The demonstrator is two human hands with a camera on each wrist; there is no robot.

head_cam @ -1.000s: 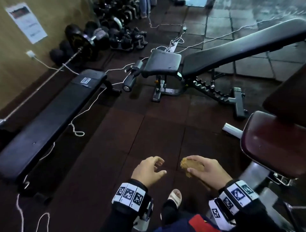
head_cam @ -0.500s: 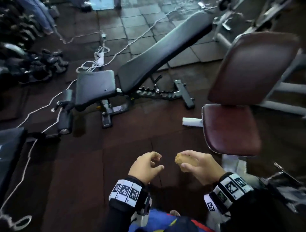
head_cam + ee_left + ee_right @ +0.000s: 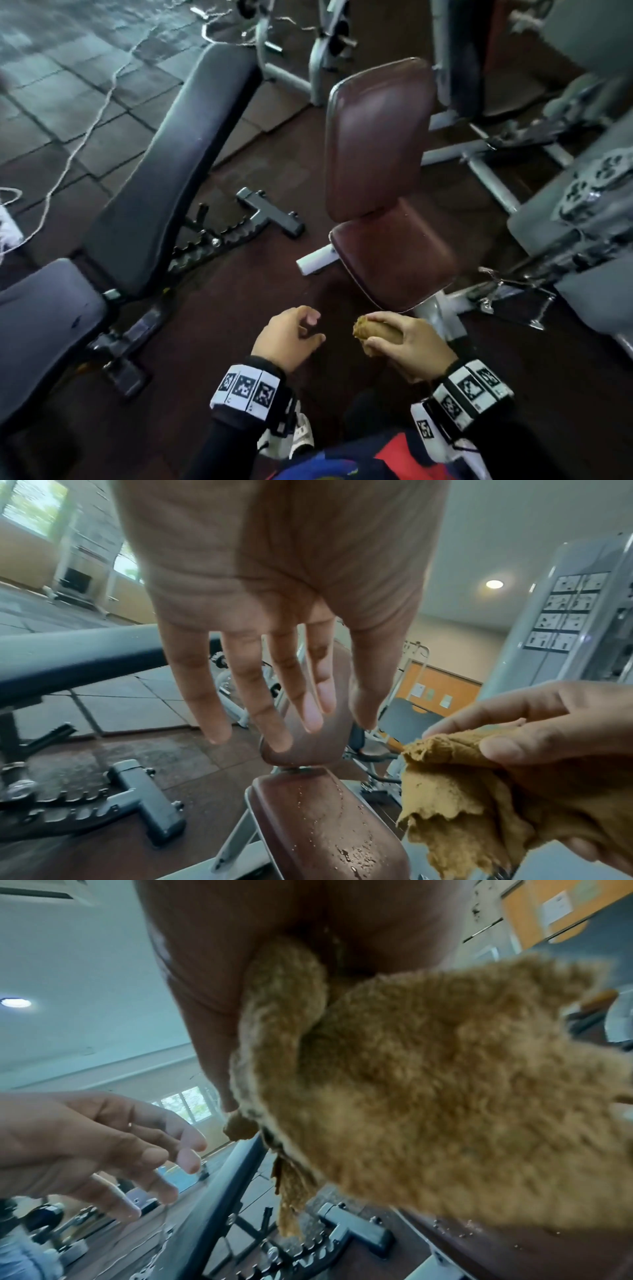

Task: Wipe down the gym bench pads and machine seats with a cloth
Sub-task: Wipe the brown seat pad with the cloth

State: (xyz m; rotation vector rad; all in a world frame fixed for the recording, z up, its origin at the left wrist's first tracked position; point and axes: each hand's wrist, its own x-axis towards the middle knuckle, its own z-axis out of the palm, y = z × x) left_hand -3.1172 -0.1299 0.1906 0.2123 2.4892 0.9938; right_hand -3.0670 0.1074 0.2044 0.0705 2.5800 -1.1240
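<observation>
My right hand grips a bunched tan cloth, also in the left wrist view as the cloth and filling the right wrist view. My left hand hangs beside it with loose fingers, holding nothing. Just ahead of both hands stands a maroon machine seat with its upright back pad; the seat has water drops on it. A black adjustable bench slopes at the left.
The bench's grey rear foot lies on the dark rubber floor between bench and seat. Grey machine frames crowd the right. A white cord trails across the floor tiles at the left. My foot shows below.
The view has swung right: the flat bench and dumbbells left the picture and the maroon seat now stands centred before my hands. Both hands keep the same pose, the right still holding the cloth.
</observation>
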